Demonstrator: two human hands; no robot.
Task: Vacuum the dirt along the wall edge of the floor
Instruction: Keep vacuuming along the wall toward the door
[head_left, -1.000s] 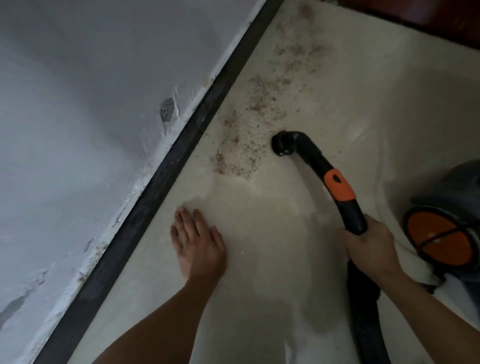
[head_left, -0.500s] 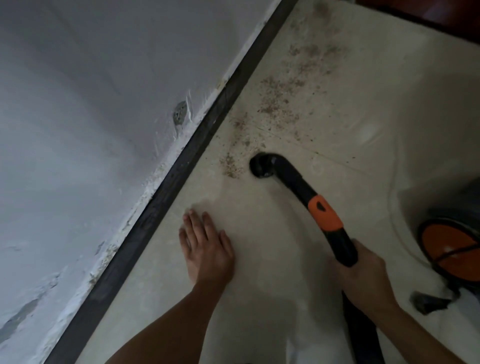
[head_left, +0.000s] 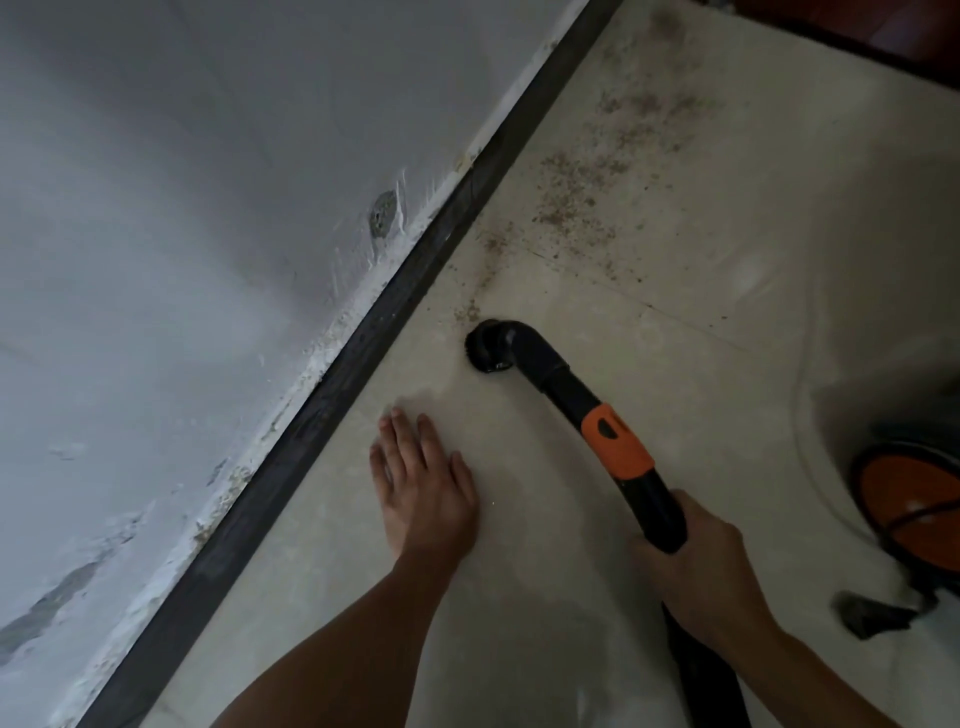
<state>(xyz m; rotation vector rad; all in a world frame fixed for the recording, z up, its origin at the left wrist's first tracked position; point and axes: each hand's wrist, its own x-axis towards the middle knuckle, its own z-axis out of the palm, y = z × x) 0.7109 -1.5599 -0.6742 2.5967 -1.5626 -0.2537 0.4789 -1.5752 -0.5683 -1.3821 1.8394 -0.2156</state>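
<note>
Nozzle (head_left: 488, 347) advanced toward skirting (head_left: 332, 384) — dirt (head_left: 571, 202) beyond | right hand (head_left: 691, 571) gripping hose (head_left: 613, 447) | left hand (head_left: 421, 483) spread flat on floor (head_left: 519, 597)

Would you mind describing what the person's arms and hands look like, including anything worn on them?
Both forearms are bare as far as the view shows: no sleeves, gloves, watch or bracelet. The left hand and right hand show no rings or markings, though the light is dim. The upper arms are out of view.

Left hand (head_left: 423, 491) lies flat, fingers (head_left: 402, 434) spread; right hand (head_left: 696, 577) clenched.
</note>
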